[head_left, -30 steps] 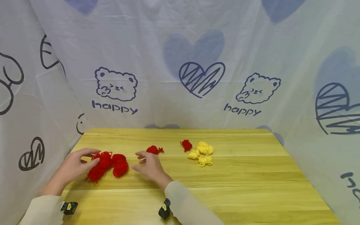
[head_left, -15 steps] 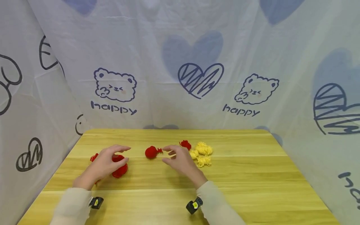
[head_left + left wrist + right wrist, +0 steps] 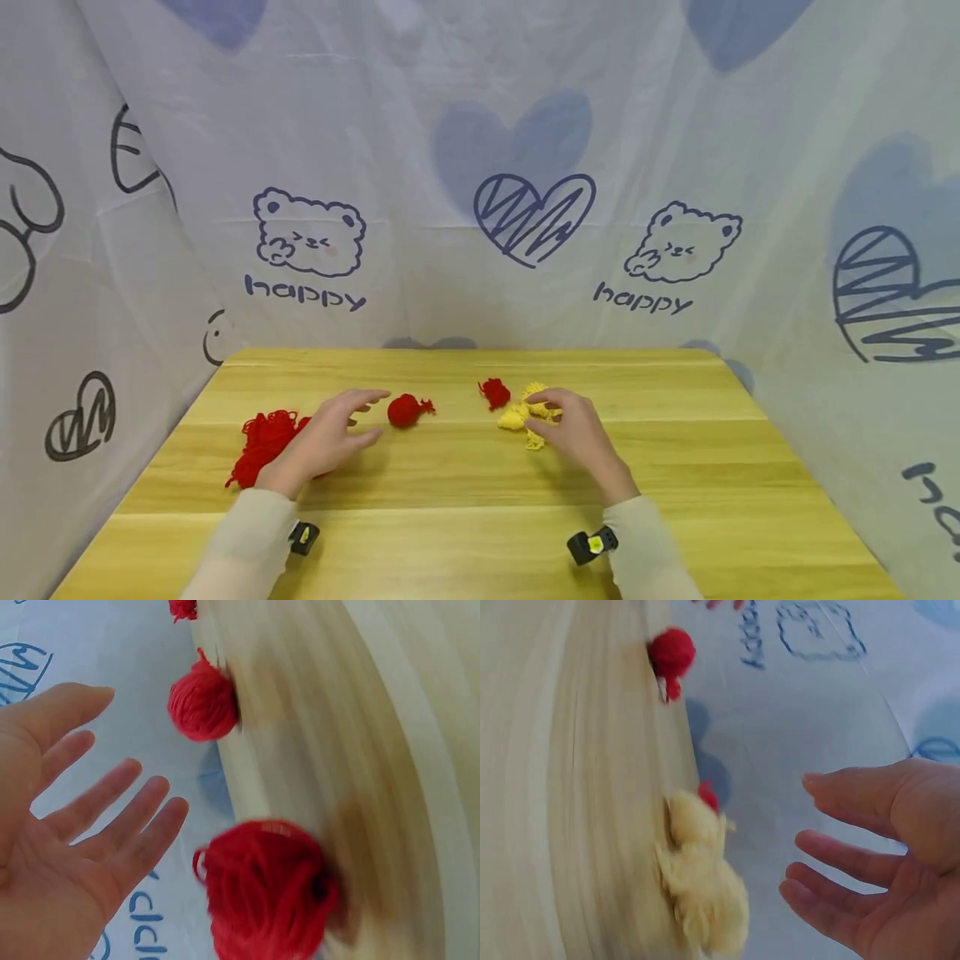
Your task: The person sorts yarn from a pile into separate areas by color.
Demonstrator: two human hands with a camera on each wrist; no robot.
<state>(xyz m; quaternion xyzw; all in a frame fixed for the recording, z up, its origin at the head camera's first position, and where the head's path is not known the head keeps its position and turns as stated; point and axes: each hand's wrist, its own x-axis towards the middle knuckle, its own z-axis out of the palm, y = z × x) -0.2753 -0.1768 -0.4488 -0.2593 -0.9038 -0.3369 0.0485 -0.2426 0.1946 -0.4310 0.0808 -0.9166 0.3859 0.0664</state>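
Observation:
My left hand hovers with spread fingers above the red yarn at the table's left, partly covering it. Nothing is in it. Just past its fingertips lies a small red yarn ball with a short tail, also plain in the left wrist view. A larger red yarn bundle sits beneath and left of the hand; a second one shows in the left wrist view. My right hand, fingers apart and holding nothing, is over the yellow yarn bundles, some of which it hides. Beside them is a small red yarn piece.
All the yarn lies on a wood-grain table. A pale cloth printed with hearts and bears hangs behind the back edge and along both sides.
Both hands have moved to the right: the left from the red bundles toward the small red ball, the right from that ball to the yellow yarn. The yarn pieces stay where they were.

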